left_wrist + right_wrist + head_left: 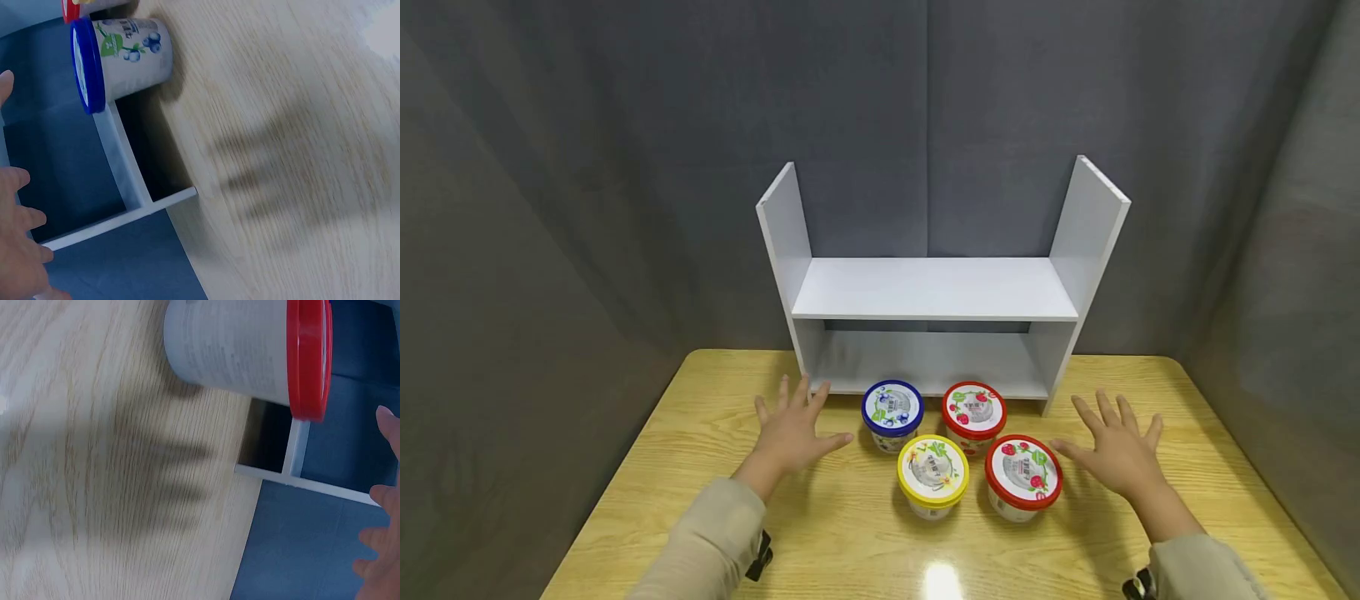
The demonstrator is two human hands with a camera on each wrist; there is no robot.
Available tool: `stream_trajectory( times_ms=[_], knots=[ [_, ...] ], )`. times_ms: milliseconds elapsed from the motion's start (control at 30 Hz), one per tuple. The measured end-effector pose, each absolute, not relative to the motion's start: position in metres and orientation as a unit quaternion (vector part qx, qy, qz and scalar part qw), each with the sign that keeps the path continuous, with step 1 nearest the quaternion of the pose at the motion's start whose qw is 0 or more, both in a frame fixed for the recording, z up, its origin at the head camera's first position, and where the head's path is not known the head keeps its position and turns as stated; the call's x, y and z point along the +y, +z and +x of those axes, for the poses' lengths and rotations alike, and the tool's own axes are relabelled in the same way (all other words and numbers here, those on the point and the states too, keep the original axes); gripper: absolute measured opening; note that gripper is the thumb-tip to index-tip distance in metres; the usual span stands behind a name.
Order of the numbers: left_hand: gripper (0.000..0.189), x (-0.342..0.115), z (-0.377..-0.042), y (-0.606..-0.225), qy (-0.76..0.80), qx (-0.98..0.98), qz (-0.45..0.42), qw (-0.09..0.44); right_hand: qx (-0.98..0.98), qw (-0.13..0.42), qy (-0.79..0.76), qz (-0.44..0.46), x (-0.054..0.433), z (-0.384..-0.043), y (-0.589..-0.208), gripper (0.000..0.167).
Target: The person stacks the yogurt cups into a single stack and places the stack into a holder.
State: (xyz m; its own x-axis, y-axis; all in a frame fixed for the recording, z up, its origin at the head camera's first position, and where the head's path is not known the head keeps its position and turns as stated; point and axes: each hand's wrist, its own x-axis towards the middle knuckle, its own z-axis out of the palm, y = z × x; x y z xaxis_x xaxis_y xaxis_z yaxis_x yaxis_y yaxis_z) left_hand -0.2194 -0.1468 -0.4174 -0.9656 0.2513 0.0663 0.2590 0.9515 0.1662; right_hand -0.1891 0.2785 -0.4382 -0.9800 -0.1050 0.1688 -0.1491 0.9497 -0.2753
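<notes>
Four lidded tubs would be several, and they stand upright on the wooden table: a blue-lidded tub (pixel 892 407) with blueberries, a yellow-lidded tub (pixel 932 472), a red-lidded tub (pixel 974 410) at the back and another red-lidded tub (pixel 1024 473) at the front right. My left hand (pixel 790 433) hovers with spread fingers left of the blue-lidded tub, apart from it. On the other side my right hand (pixel 1116 450) is spread out, its thumb close to the front red-lidded tub. Neither hand holds anything.
A white two-level shelf (pixel 936 287) stands at the table's back, its lower board just behind the tubs. The wooden table (pixel 835 542) has rounded back corners. Grey curtains (pixel 625 167) hang behind and at both sides.
</notes>
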Motion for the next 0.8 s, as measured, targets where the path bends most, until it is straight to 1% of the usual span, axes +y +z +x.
stream_trajectory(
  times_ms=[200, 433, 633, 800],
  knots=[
    [0.084, -0.139, -0.213, -0.415, -0.098, -0.985, -0.138, 0.022, -0.982, 0.090, 0.152, 0.073, 0.267, -0.184, -0.444, 0.080],
    [0.089, -0.125, -0.207, -0.423, -0.115, -0.982, -0.148, 0.014, -0.975, 0.089, 0.185, 0.080, 0.256, -0.174, -0.454, 0.078],
    [0.091, -0.110, -0.201, -0.433, -0.167, -0.973, -0.157, 0.013, -0.966, 0.080, 0.235, 0.075, 0.246, -0.167, -0.466, 0.082],
    [0.096, -0.098, -0.196, -0.441, -0.248, -0.955, -0.164, -0.013, -0.951, 0.091, 0.289, 0.066, 0.243, -0.161, -0.475, 0.083]
  ],
)
